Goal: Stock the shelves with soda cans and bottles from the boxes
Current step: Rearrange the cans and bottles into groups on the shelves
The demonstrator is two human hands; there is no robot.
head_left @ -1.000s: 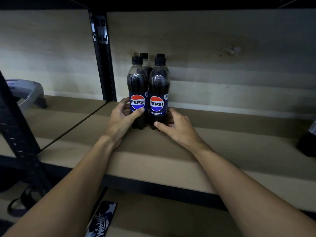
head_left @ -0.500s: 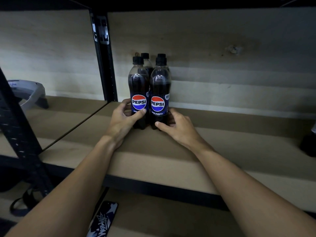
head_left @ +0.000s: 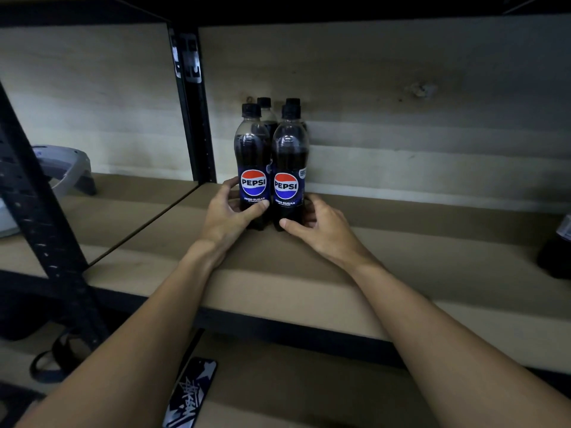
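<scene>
Head | Pepsi bottles (head_left: 289, 156): four, upright, dark cola, black caps, blue labels

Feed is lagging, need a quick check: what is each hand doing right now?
Left hand: gripping the front left Pepsi bottle near its base.
Right hand: gripping the front right Pepsi bottle near its base.

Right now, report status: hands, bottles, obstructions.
Left hand grips front-left bottle, right hand grips front-right bottle. Both upright on shelf, two rear bottles close behind. Dark bottle far right, apart.
</scene>
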